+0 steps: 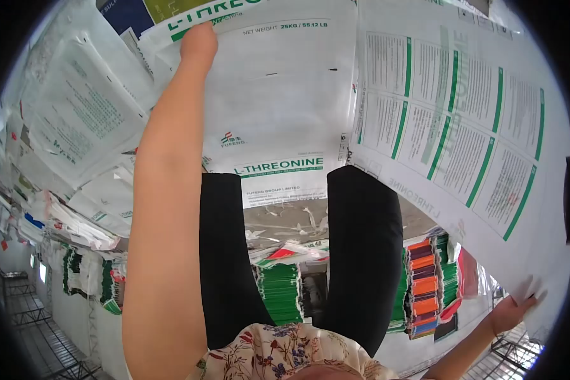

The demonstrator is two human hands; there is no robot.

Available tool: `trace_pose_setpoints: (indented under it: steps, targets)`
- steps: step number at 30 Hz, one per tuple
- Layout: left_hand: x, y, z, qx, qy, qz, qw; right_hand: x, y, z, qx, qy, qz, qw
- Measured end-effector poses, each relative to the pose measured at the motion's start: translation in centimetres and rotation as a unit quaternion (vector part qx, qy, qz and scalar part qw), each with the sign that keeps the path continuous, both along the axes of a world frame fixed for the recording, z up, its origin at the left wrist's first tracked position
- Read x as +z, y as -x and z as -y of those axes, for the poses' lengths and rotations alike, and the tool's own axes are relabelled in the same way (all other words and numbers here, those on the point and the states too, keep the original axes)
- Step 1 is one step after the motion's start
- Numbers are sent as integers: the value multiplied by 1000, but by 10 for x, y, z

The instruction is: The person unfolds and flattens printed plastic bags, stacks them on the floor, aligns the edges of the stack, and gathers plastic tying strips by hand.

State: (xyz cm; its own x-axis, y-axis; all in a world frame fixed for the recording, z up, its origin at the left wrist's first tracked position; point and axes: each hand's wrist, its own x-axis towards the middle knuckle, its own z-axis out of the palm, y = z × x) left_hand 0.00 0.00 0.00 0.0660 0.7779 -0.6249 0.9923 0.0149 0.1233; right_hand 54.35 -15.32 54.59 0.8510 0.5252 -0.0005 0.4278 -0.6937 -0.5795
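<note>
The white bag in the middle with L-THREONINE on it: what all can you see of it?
The white bag looks like smooth, slightly creased plastic, spread flat, its top cut off by the picture. Green L-THREONINE lettering runs near its lower end, with a red-and-green FUFENG logo above left. Higher up is "NET WEIGHT 25KG / 55.12 LB". The left hand rests at its upper left; its lower end shows between the black-clad legs. Whether they touch it is unclear.

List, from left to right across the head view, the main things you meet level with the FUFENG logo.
Printed white bag → bare left arm → L-THREONINE bag → raised white sheet with green-barred text panels.
</note>
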Motion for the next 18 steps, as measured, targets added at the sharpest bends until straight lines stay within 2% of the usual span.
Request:
trace_pose_setpoints:
  steps: [2,3,5,6,9,12,14,18]
  targets:
    - [6,5,8,-18,-20,14,1000,-4,2,-1,61,93,89,990]
    - [-9,6,-23,-15,-42,19,999,-11,4,-2,81,118,122,982]
    - [-20,8,-10,-16,-57,43,997,-1,8,-15,106,150,132,974]
    - [-22,14,-17,-9,-64,20,998,-3,7,-19,115,157,132,972]
    - [-19,19,-36,22,-23,-4,999,-16,-2,-22,111,134,138,975]
    - [-25,10,-27,42,-51,50,997,-3,3,-31,70,104,96,987]
    - [-27,6,-30,30,-30,38,998,-6,13,-40,19,12,42,999]
    - [-28,3,-30,22,-10,32,999,-8,28,-46,1,20,44,999]
